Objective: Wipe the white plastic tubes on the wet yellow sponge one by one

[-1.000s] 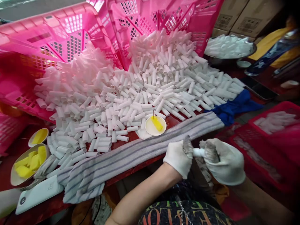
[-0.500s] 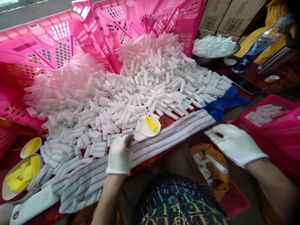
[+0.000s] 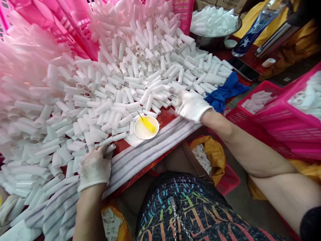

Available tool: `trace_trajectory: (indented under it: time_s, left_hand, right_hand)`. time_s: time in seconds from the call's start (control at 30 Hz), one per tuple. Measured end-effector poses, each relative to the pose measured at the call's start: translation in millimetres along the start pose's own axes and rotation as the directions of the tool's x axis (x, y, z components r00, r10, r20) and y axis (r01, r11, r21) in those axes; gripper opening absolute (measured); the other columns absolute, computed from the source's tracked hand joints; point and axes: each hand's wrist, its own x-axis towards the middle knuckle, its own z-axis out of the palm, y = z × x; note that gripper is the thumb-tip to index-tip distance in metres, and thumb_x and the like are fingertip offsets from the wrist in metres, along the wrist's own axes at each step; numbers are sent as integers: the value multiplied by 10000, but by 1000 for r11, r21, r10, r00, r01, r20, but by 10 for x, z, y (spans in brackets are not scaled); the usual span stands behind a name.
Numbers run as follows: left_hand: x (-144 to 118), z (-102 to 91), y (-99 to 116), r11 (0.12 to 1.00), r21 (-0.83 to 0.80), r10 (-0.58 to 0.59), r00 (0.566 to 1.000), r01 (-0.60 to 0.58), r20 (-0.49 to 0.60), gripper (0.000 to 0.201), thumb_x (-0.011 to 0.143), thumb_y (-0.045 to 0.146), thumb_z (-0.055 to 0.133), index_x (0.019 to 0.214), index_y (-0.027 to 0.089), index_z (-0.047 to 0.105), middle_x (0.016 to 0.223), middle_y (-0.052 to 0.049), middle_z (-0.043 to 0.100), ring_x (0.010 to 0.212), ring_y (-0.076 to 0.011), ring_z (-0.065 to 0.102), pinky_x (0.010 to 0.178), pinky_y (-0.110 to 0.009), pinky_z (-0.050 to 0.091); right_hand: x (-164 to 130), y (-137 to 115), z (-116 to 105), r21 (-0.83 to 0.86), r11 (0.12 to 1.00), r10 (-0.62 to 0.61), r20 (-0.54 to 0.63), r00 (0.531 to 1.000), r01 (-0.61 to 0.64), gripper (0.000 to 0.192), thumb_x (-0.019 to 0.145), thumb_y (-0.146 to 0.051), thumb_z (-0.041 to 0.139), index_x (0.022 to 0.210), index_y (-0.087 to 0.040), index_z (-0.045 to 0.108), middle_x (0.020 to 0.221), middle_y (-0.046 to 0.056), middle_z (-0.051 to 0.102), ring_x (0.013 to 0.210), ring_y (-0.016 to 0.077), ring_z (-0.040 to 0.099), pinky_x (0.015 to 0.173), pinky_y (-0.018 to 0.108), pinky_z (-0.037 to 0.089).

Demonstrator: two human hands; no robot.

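A large heap of short white plastic tubes (image 3: 140, 70) covers the table. My left hand (image 3: 94, 167), in a white glove, is at the near edge of the heap with its fingers curled around a white tube (image 3: 110, 148). My right hand (image 3: 191, 105), also gloved, reaches over the near right edge of the heap. Motion smears its fingertips, so what they hold or touch cannot be made out. Between the hands is a small white dish (image 3: 140, 133) with a yellow piece of food (image 3: 147, 124) and a thin stick in it.
A striped towel (image 3: 150, 147) lines the table's front edge. A blue cloth (image 3: 225, 92) lies right of the heap, near a phone (image 3: 244, 68), a bottle (image 3: 258, 28) and a metal bowl (image 3: 213, 36) of tubes. Pink crates (image 3: 288, 117) stand at right; an orange bag (image 3: 217, 154) hangs below.
My right hand has moved from beside the table over to the heap's near edge. A white tube that was dropping above the orange bag is gone from sight. The view has shifted.
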Motion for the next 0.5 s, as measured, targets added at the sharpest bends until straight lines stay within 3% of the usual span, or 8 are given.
trace_trajectory:
  time_s: [0.03, 0.1, 0.17, 0.23, 0.3, 0.4, 0.5]
  left_hand:
    - [2, -2, 5, 1000, -9, -3, 1000, 3, -4, 391, 970, 426, 514, 1162, 179, 748, 985, -128, 703, 868, -322, 640, 816, -436, 501]
    - [-11, -9, 41, 998, -61, -27, 998, 24, -54, 381, 943, 404, 559, 1143, 142, 750, 974, -139, 706, 875, -321, 643, 834, -433, 503]
    - [-32, -8, 112, 985, -173, -49, 987, 21, -155, 378, 919, 391, 597, 1141, 123, 744, 1000, -147, 720, 902, -313, 654, 877, -431, 505]
    - [-49, 9, 207, 949, -311, -41, 966, -42, -255, 366, 924, 401, 599, 1137, 140, 741, 1033, -137, 730, 937, -293, 664, 922, -423, 500]
    - [-60, 38, 306, 897, -428, -22, 953, -115, -302, 320, 927, 396, 607, 1114, 176, 746, 1045, -111, 739, 963, -271, 671, 953, -415, 491]
    - [-79, 80, 434, 835, -531, -27, 952, -146, -304, 258, 901, 352, 646, 1091, 206, 740, 1064, -89, 743, 1012, -267, 664, 980, -425, 483]
    - [-125, 108, 559, 715, -693, -115, 963, -89, -242, 278, 885, 337, 661, 1119, 192, 702, 1100, -91, 733, 1038, -252, 666, 972, -403, 512]
  right_hand:
    - [-62, -4, -45, 67, 998, -7, 0, 1000, 7, 200, 903, -144, 528, 1042, -147, 672, 819, -18, 754, 819, 101, 711, 692, 155, 552]
    - [-160, -15, -40, 270, 963, -15, 65, 998, -3, 213, 901, -132, 578, 1091, -115, 672, 784, 4, 755, 699, 108, 709, 612, 177, 569]
    - [-206, -16, 80, 502, 860, -42, 243, 969, -89, 179, 892, -218, 673, 1053, -140, 681, 731, 37, 741, 557, 144, 676, 490, 222, 540]
    - [-188, -7, 267, 616, 770, -107, 380, 919, -165, 351, 877, -431, 711, 1056, -130, 699, 640, 24, 679, 414, 110, 554, 373, 210, 415]
    - [-111, 13, 463, 632, 765, -150, 362, 920, -124, 533, 854, -573, 693, 1127, -116, 708, 602, -1, 626, 392, 77, 469, 364, 201, 348]
    - [44, 95, 680, 584, 809, -218, 188, 958, 69, 526, 841, -536, 705, 1168, -123, 720, 820, 60, 722, 660, 145, 656, 625, 274, 559]
    - [128, 237, 776, 446, 839, -379, 71, 923, 311, 382, 841, -442, 710, 1107, -172, 756, 1066, 89, 744, 988, 246, 711, 956, 393, 574]
